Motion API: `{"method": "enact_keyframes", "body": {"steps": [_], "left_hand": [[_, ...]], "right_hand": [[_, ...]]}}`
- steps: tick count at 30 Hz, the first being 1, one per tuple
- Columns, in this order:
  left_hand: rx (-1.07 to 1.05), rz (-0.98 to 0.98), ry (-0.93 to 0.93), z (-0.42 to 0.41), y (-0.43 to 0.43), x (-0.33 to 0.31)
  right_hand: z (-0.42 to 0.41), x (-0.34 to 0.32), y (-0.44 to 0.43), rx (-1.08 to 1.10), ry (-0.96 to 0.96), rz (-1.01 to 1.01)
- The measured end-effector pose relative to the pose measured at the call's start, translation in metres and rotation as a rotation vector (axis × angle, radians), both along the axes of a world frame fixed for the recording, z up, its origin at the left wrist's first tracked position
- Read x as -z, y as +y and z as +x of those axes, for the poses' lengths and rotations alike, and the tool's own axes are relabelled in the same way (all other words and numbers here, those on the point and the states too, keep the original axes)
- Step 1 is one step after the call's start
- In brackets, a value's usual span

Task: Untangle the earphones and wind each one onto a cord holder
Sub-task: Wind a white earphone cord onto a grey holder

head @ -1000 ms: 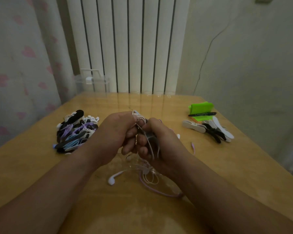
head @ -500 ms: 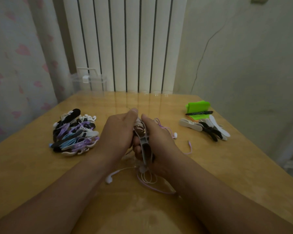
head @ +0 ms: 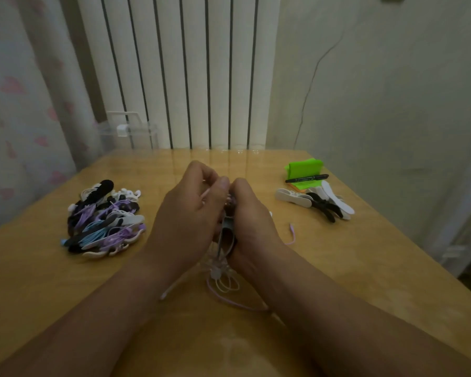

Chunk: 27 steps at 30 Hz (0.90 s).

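Note:
Both hands meet above the middle of the wooden table (head: pixel 65 281). My right hand (head: pixel 252 221) grips a grey cord holder (head: pixel 227 235) held upright, its top hidden between the hands. My left hand (head: pixel 191 219) pinches a pale pink earphone cord (head: pixel 206 192) at the holder's top. Loose loops of white and pink earphone cord (head: pixel 225 284) hang below the hands onto the table. A pink cord end (head: pixel 292 232) lies to the right of my right hand.
A pile of wound holders with black, purple, blue and white cords (head: pixel 106 221) lies at the left. Several unused white and black holders (head: pixel 316 201) lie at the right, behind them a green pad (head: pixel 305 167) with a black pen (head: pixel 307 178). A clear box (head: pixel 128 131) stands at the back.
The hands rose slightly and closed together. My left thumb and fingers shifted up to the holder's top and now pinch the pink cord there. The loose cord below has shortened a little.

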<state>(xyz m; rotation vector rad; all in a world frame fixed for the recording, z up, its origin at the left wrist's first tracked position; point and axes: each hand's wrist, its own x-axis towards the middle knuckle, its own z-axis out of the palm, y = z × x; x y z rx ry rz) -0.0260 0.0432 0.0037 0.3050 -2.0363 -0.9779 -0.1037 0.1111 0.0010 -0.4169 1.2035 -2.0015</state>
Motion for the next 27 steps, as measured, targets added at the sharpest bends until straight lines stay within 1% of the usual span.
{"method": "enact_keyframes", "body": {"steps": [3,5,7,11,14,18,20,22,25,27], "left_hand": [[0.094,-0.088,-0.046,0.001,0.001,0.003],[0.122,-0.138,-0.07,0.005,-0.001,0.002],[0.15,-0.166,-0.079,0.009,-0.002,0.001],[0.262,-0.121,-0.041,0.015,-0.004,0.002],[0.288,-0.11,-0.045,0.017,-0.007,0.002],[0.405,0.041,-0.004,0.017,-0.005,0.001],[0.42,0.089,0.023,0.015,-0.001,0.001],[0.412,0.12,0.042,0.013,0.004,0.0],[0.38,0.128,0.029,0.011,0.008,0.002],[0.407,0.133,-0.012,0.01,0.01,0.005]], "right_hand": [[-0.01,-0.003,0.007,0.042,0.014,0.047],[-0.013,-0.005,0.013,-0.012,0.053,0.038],[-0.014,-0.006,0.015,-0.06,0.134,0.04],[-0.007,-0.009,0.013,-0.059,0.297,0.126],[-0.001,-0.014,0.015,-0.044,0.381,0.164],[-0.001,-0.02,0.023,-0.04,0.46,0.149],[-0.001,-0.022,0.024,0.001,0.444,0.137],[0.002,-0.021,0.022,0.067,0.386,0.126],[0.001,-0.021,0.019,0.143,0.206,0.113],[-0.004,-0.024,0.019,0.138,0.038,0.075]]}}
